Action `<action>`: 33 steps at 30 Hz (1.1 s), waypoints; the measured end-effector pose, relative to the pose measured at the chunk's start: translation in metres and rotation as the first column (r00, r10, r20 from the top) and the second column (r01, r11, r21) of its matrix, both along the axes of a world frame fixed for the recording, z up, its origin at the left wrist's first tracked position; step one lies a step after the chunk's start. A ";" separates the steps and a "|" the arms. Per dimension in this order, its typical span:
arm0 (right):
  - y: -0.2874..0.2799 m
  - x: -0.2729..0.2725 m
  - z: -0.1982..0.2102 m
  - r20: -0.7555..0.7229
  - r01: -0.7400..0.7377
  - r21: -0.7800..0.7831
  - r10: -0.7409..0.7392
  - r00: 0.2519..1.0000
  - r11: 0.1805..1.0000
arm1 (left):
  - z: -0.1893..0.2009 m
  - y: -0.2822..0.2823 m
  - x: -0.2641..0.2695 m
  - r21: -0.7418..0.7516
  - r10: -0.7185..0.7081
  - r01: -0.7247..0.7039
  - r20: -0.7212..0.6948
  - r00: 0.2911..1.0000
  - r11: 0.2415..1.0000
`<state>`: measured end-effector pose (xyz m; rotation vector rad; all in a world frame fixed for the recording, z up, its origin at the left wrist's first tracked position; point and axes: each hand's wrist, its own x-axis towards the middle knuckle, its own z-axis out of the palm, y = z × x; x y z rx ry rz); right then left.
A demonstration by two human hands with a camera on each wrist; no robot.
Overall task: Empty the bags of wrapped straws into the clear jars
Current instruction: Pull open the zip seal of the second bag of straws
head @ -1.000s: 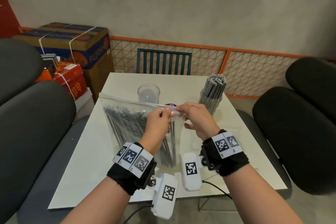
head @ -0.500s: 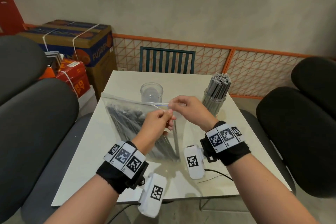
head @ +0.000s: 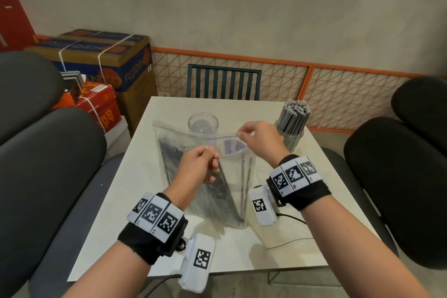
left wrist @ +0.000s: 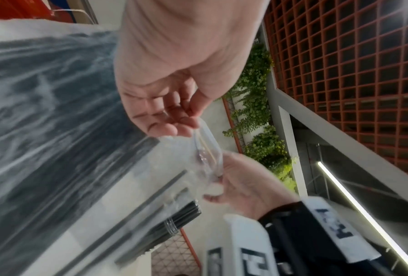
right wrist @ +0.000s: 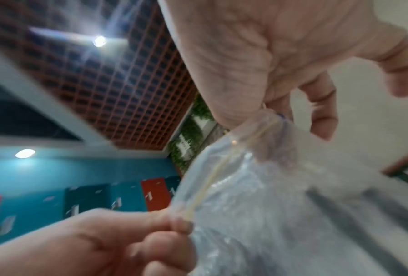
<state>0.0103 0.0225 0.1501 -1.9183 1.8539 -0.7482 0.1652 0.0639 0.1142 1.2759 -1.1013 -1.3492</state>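
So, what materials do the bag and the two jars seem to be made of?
Bag: thin, glossy clear plastic film; it wrinkles and has a zip strip. Empty jar and straw-filled jar: rigid, clear and smooth, either plastic or glass; the pictures cannot settle which.

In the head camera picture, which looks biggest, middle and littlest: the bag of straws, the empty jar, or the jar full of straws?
1. The bag of straws looks biggest by far, though it is nearest the camera.
2. The jar full of straws.
3. The empty jar; the bag hides its lower part, so these two are unsure.
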 end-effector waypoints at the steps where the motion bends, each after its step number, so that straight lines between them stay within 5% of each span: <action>1: 0.002 0.005 0.000 -0.073 -0.063 -0.002 0.062 0.995 0.998 | -0.001 -0.001 -0.001 -0.002 -0.023 0.023 0.029 0.999 1.000; 5: 0.010 0.022 0.002 -0.125 -0.200 -0.053 0.192 0.973 0.978 | 0.008 -0.006 -0.002 0.000 -0.087 0.087 0.097 0.992 0.996; 10: 0.007 0.025 -0.003 -0.099 -0.208 -0.057 0.202 0.974 0.976 | 0.016 -0.018 0.012 0.009 0.091 -0.091 0.013 0.996 0.996; 17: -0.011 0.016 -0.005 -0.029 0.022 -0.090 -0.025 0.999 0.996 | 0.011 -0.008 0.009 -0.015 0.044 -0.044 0.004 0.999 0.999; 21: -0.002 0.033 -0.009 -0.078 -0.198 -0.090 0.192 0.978 0.976 | 0.013 -0.010 0.008 -0.035 -0.032 0.034 0.066 0.997 0.999; 27: -0.003 0.041 -0.010 -0.073 -0.235 -0.092 0.229 0.971 0.968 | 0.017 -0.022 0.020 -0.023 0.091 -0.090 0.062 0.994 0.996; 33: -0.018 0.035 -0.011 -0.007 -0.068 -0.077 0.067 0.998 0.995 | 0.012 -0.011 0.023 -0.017 0.087 -0.087 0.031 0.996 0.996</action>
